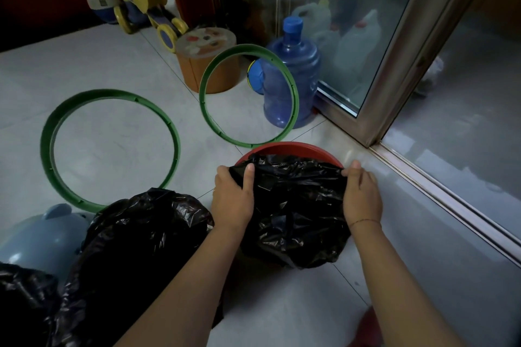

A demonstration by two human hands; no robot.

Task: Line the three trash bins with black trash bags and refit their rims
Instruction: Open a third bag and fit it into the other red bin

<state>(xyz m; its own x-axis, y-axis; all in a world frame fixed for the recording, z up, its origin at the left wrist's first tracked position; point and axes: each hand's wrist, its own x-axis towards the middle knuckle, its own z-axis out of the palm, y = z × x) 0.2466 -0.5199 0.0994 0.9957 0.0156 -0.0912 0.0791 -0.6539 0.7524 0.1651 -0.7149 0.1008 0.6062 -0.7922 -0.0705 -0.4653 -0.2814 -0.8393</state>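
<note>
A red bin [293, 148] stands on the floor in front of me, and a black trash bag [293, 205] is draped over its mouth and near side. My left hand [232, 197] pinches the bag's edge at the bin's left rim. My right hand [362, 196] pinches the bag's edge at the right rim. A second bin covered by a black bag [135, 248] stands to the left. One green rim [110, 149] lies flat on the floor. Another green rim [249, 96] stands tilted behind the red bin. A third black bag [22, 298] shows at the bottom left.
A blue water jug [293, 76] and an orange round stool [208, 62] stand behind the tilted rim. A pale blue plastic thing [42, 236] sits at the left. A glass sliding door with a metal frame [394, 70] runs along the right. A toy ride-on [146, 5] is at the back.
</note>
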